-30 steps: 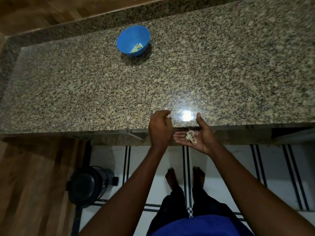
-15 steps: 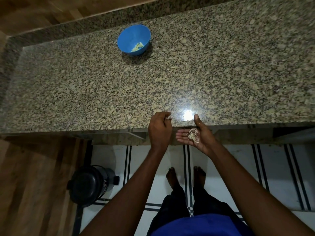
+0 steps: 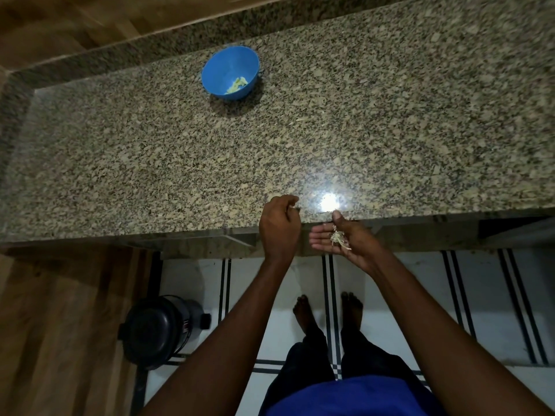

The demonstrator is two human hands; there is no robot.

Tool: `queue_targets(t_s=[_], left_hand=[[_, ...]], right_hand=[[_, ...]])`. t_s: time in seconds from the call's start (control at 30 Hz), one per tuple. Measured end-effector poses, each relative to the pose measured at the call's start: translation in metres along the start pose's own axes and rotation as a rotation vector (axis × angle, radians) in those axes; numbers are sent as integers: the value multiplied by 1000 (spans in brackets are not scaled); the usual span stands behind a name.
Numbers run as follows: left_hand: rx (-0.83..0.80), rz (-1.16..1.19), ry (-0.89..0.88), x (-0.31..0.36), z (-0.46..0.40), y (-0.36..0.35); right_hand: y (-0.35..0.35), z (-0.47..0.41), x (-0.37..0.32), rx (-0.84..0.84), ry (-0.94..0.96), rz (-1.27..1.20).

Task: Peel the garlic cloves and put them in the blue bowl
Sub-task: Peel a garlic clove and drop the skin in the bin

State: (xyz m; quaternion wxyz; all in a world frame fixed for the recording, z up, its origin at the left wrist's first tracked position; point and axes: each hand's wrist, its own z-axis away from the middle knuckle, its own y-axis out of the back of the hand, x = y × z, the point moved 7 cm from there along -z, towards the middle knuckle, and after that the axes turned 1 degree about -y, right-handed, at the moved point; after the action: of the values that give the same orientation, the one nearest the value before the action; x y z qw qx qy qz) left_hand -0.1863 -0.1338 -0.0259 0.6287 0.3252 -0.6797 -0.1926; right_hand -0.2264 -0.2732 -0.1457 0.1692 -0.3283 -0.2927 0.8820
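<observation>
At the bench front edge, the left hand has fingers curled, contents unclear, beside the flat-palmed right hand carrying garlic skins, with the blue bowl well apart.

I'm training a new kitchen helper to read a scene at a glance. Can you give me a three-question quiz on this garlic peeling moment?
1. True or false: the blue bowl already holds some pale peeled pieces.
2. What lies in the palm of the right hand? A) a knife B) a small heap of papery garlic skins C) a spoon
3. Fill in: the left hand, fingers curled, is at the near edge of the granite ____.

Key
1. True
2. B
3. counter
</observation>
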Motion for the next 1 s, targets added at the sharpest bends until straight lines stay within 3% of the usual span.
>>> queue_targets(t_s=[0.27,0.4,0.57,0.77,1.0], left_hand=[[-17,99,78,-5,0,1],[-76,222,257,-24,2,-2],[-143,568,539,-37,7,-2],[-90,807,683,-35,11,13],[-6,935,726,-44,13,39]], right_hand=[[-4,6,-2,-24,-25,-34],[-7,11,-1,-31,-32,-85],[-22,15,7,-64,-67,-149],[-42,16,-1,-82,-108,-115],[-75,14,-16,-110,-119,-45]])
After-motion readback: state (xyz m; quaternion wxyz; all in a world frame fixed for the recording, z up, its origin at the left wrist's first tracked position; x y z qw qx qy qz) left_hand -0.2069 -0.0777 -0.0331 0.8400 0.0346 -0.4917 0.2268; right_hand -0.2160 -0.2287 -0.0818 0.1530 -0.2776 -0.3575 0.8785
